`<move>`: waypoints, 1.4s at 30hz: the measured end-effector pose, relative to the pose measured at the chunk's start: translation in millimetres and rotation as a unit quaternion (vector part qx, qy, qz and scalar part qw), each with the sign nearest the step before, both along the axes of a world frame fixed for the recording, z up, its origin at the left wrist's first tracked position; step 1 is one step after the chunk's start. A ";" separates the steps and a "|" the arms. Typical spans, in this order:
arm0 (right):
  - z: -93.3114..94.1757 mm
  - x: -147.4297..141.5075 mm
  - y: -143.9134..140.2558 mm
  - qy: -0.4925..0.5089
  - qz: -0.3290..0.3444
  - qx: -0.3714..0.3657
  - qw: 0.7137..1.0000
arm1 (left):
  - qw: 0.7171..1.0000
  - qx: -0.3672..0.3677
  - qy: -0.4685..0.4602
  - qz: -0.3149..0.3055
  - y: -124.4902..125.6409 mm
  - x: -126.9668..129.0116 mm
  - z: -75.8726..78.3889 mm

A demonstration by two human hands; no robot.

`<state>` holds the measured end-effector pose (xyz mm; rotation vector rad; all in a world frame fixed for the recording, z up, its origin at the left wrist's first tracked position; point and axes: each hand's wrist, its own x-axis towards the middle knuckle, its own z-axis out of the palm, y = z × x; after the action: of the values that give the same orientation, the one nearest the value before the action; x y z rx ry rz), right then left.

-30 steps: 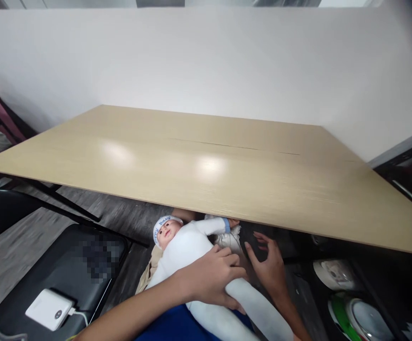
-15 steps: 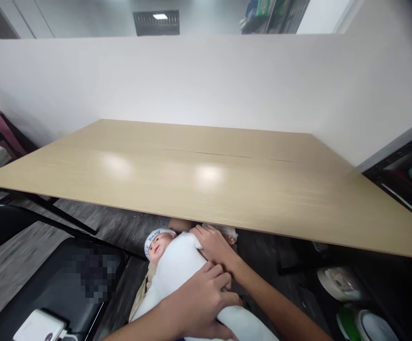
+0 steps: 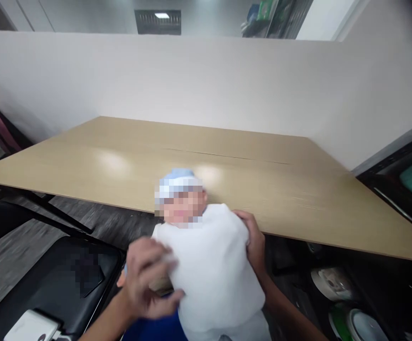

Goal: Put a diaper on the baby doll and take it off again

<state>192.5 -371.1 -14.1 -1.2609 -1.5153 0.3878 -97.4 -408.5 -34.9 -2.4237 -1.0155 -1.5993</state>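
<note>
Both hands' grip clasps the baby doll (image 3: 209, 265): left hand (image 3: 145, 279), seemingly, through blur; right hand (image 3: 254, 239) firmly.

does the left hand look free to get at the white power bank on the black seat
Probably not: the left hand is gripping the white-clothed baby doll, though nothing stands between it and the white power bank.

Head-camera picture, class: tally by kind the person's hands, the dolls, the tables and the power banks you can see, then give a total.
Bare hands: 2, left hand and right hand
White-clothed baby doll with blue cap: 1
Long light-wood table: 1
White rectangular power bank: 1
Total: 5
</note>
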 end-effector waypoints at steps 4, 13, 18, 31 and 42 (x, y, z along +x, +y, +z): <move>18.9 16.4 17.0 0.081 -0.060 -0.020 0.995 | 0.971 -0.232 0.059 -0.003 64.8 -13.8 20.3; 20.8 93.1 59.9 -0.188 -0.114 -0.162 0.962 | 0.919 -0.343 0.186 -0.058 157.5 20.4 32.4; 8.4 132.1 64.3 -0.307 -0.075 -0.121 0.941 | 0.920 -0.321 0.215 -0.064 182.1 24.3 34.2; -26.5 158.6 77.6 -0.254 -0.056 -0.106 0.960 | 0.921 -0.293 0.244 -0.074 229.0 -15.2 6.2; -34.8 184.9 218.3 -0.302 -0.010 -0.061 0.951 | 0.920 -0.312 0.216 -0.095 371.2 4.0 -5.1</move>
<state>377.4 -152.8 -48.9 -1.5806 -2.0091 0.0767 -93.4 -37.3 -40.0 -3.1630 -1.3825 -0.7482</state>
